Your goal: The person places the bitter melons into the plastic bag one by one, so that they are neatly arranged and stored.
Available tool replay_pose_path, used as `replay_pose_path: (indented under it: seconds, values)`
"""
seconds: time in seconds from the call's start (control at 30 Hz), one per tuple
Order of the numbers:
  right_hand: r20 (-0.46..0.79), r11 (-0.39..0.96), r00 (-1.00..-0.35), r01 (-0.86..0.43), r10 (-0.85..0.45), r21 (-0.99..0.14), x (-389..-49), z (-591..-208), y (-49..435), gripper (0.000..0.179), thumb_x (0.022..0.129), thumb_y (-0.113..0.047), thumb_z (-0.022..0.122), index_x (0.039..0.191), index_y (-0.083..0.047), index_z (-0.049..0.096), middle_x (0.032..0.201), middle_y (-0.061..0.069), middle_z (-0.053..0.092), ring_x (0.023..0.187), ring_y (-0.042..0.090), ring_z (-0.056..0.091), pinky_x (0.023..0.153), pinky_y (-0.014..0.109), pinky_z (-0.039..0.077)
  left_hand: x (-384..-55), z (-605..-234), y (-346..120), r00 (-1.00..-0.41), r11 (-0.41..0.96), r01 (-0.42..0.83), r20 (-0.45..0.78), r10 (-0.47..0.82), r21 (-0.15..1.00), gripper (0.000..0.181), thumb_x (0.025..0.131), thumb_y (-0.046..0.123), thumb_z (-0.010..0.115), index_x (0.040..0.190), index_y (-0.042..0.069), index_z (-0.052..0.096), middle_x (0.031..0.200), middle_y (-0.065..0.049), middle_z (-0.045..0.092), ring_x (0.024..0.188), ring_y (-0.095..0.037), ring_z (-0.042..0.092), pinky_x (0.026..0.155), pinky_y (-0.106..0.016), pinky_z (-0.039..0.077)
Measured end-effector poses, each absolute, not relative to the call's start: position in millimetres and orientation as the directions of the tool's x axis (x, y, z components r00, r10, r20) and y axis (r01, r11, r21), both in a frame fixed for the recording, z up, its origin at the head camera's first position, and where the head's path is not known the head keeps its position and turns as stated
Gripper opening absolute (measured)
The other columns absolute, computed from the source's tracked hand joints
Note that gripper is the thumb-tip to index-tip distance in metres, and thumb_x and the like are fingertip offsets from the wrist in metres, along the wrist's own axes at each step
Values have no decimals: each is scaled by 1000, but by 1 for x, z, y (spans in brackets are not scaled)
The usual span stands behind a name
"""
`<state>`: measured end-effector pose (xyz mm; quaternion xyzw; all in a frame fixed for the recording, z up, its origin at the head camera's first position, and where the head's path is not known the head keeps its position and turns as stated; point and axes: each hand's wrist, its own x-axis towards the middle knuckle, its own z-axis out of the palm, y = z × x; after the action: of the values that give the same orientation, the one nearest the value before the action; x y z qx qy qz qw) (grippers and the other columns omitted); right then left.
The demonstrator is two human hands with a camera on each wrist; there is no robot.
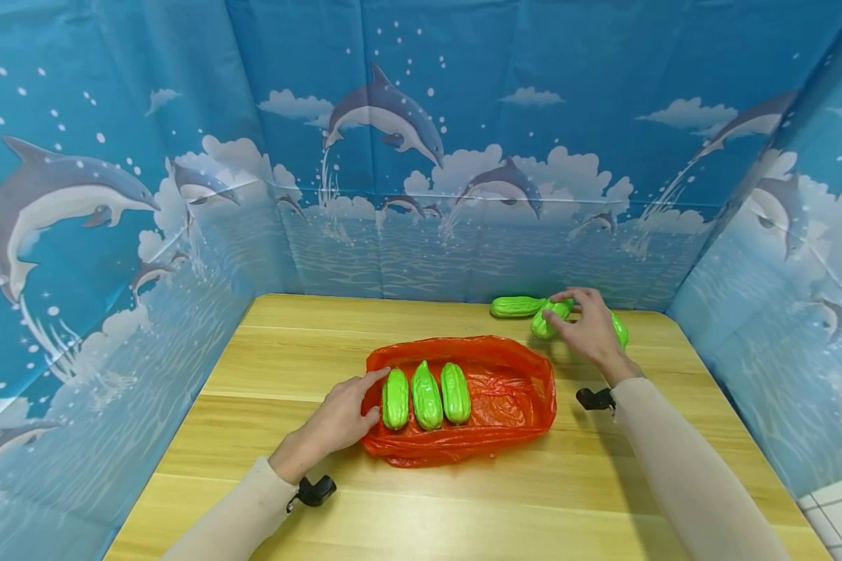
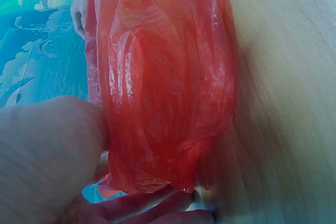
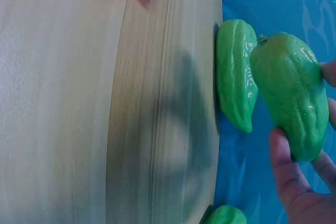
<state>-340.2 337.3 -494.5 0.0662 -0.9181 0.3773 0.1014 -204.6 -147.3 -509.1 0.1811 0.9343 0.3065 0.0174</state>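
Green, ribbed bitter gourds with a glossy finish are in view. My right hand [image 1: 592, 331] holds one bitter gourd [image 3: 291, 90] between thumb and fingers, raised over the back right of the table. Close to it lie another bitter gourd [image 3: 236, 74] and one more [image 1: 619, 330], partly hidden by that hand. Three others, the middle one [image 1: 426, 396] among them, lie side by side in an open red plastic bag [image 1: 458, 450]. At the bag's left rim my left hand [image 1: 338, 414] rests, its extended index finger by the leftmost gourd [image 1: 395, 399]. The bag hides part of its fingers in the left wrist view.
A wooden table [image 1: 421, 510] carries everything. Blue sheeting with dolphins [image 1: 386, 117] encloses its back and sides, and the gourds at the back right lie near it. A small black wrist camera [image 1: 316, 491] hangs by the left sleeve, another [image 1: 595, 399] by the right.
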Motion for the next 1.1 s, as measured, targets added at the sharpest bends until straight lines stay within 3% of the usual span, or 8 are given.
replay_pose_path:
  seconds: [0.43, 0.83, 0.9, 0.97, 1.1]
  values:
    - [340, 680, -939, -283, -52, -676, -336, -485, 326, 45, 113, -39, 79, 140, -4, 74, 176, 33, 42, 141, 62, 61, 108, 72, 65, -205, -508, -147, -933, 747, 327, 76, 351, 579, 73, 102, 0, 79, 172, 8, 57, 155, -25, 74, 136, -42, 75, 119, -63, 63]
    - [376, 662, -924, -321, -62, -678, -333, -478, 321, 44, 112, -34, 80, 143, -4, 72, 175, 31, 43, 140, 63, 65, 105, 69, 67, -204, -508, -147, -934, 750, 326, 72, 351, 575, 73, 103, 1, 79, 172, 8, 56, 157, -25, 73, 136, -42, 74, 120, -63, 62]
    - [381, 661, -922, -325, -64, -676, -333, -477, 321, 43, 111, -34, 81, 143, -5, 73, 175, 30, 44, 140, 63, 65, 103, 60, 70, -204, -508, -147, -933, 749, 329, 75, 352, 575, 73, 103, 1, 79, 172, 7, 56, 157, -24, 73, 135, -41, 75, 119, -62, 62]
    - [385, 658, -921, -329, -64, -678, -332, -475, 320, 43, 111, -33, 82, 142, -6, 73, 175, 29, 44, 139, 62, 66, 99, 40, 72, -205, -508, -147, -932, 747, 332, 78, 355, 576, 73, 103, 1, 79, 172, 7, 56, 158, -24, 73, 135, -41, 75, 120, -62, 62]
    - [391, 641, -918, -341, -69, -688, -330, -472, 318, 44, 109, -32, 84, 142, -5, 73, 175, 29, 44, 137, 62, 67, 87, 5, 56, -205, -509, -148, -931, 747, 333, 77, 356, 575, 73, 103, 0, 79, 172, 6, 56, 158, -24, 73, 132, -39, 75, 118, -61, 63]
